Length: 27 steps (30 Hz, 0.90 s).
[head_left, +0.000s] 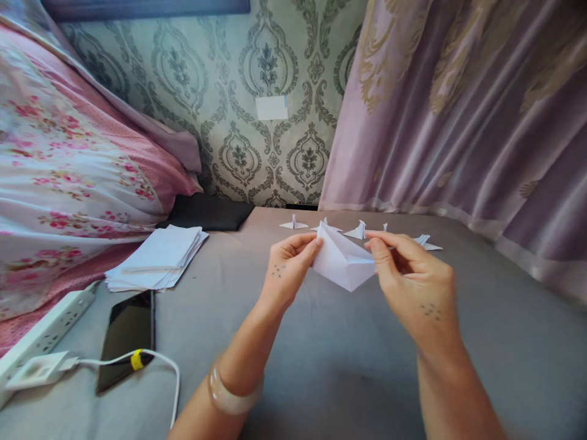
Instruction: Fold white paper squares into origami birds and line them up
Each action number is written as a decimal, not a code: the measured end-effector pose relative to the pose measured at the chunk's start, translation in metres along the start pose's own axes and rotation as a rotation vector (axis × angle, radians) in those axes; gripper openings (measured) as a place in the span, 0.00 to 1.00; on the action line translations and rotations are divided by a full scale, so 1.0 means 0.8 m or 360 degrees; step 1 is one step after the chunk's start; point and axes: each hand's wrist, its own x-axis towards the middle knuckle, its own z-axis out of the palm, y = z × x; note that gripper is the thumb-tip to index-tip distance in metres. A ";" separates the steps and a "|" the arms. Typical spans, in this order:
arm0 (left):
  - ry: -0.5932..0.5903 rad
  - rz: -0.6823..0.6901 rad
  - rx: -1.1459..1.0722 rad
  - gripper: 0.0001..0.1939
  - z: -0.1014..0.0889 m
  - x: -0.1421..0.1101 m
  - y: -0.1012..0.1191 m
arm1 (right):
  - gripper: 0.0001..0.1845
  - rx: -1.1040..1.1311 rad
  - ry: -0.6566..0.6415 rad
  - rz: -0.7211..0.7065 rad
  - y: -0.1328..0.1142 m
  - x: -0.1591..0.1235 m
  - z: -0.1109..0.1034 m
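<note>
A partly folded sheet of white paper point(342, 260) is held up in the air between my hands, its lower corner pointing down. My left hand point(293, 263) pinches its left edge between thumb and fingers. On the other side, my right hand point(410, 275) grips the right corner with thumb and forefinger. Behind the paper, several small folded paper cranes stand in a row on the grey cloth, among them one crane point(294, 223) at the left, another crane point(358, 230) near my right fingers, and one point(427, 242) partly beyond my right hand.
A stack of white paper point(158, 260) lies on the left, in front of a black flat case point(208, 211). Nearer are a phone point(126, 339), a white power strip point(55, 324) with a plugged charger point(41, 370), and a white cable point(165, 359). Curtains point(440, 110) hang at the right.
</note>
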 end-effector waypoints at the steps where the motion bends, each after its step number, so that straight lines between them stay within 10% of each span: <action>1: 0.0033 -0.0016 -0.0018 0.15 -0.005 0.003 0.001 | 0.09 -0.0043 -0.0025 -0.0095 0.001 0.002 -0.007; 6: 0.0048 -0.0037 -0.0053 0.16 -0.029 0.013 0.008 | 0.17 -0.0211 -0.0316 -0.0527 0.008 0.010 -0.027; 27: 0.0011 0.0023 -0.0036 0.13 -0.033 0.018 0.004 | 0.05 -0.0291 -0.0767 -0.0443 0.000 -0.005 -0.001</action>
